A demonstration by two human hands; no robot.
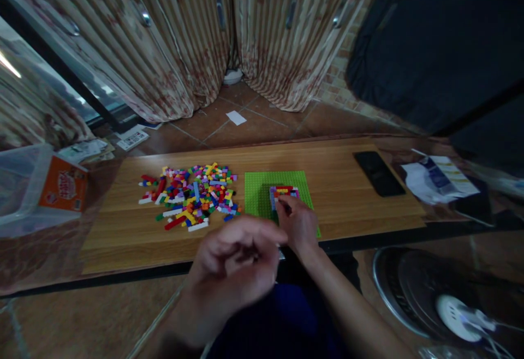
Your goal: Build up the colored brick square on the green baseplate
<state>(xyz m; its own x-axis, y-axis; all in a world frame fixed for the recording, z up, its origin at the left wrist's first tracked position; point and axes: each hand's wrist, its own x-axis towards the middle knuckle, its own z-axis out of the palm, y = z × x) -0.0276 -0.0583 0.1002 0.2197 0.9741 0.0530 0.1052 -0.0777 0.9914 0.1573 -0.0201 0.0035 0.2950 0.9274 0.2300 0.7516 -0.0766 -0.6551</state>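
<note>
A green baseplate (262,190) lies on a low wooden table (339,201), with a small build of coloured bricks (284,191) on it. My right hand (298,222) rests on the plate with its fingers curled at the near edge of that build. My left hand (233,266) is raised close to the camera, blurred, with its fingers curled together; anything inside them is hidden. A heap of several loose coloured bricks (190,195) lies to the left of the plate.
A black phone (379,173) lies on the table at the right, papers (438,179) beyond it. A clear plastic box with an orange carton (61,184) stands at the left. A fan (446,299) lies on the floor at the lower right. Curtains hang behind.
</note>
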